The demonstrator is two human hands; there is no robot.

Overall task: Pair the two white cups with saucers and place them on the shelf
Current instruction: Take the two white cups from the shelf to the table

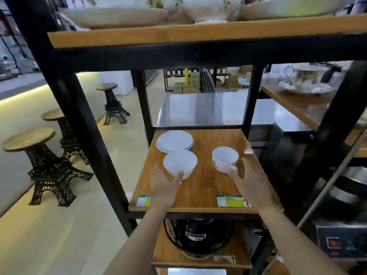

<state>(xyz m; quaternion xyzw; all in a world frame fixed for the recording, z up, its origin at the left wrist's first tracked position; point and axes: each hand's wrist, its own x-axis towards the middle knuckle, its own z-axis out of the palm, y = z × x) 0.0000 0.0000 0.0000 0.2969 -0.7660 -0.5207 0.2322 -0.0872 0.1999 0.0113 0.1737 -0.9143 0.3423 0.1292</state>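
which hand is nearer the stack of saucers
Left. The left hand is at the handleless cup just in front of the saucers; the right hand is at the handled cup, further right.

Wooden shelf (200, 187): saucer stack (174, 141), two white cups (224, 159), price labels (232, 201).

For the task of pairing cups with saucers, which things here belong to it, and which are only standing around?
Belong to the job:
- left cup, touched by the left hand
- right cup, its handle at the right hand
- stacked saucers
- wooden shelf

Just standing around:
- price labels
- black cooker below
- tower-shaped stools
- floral dishes above
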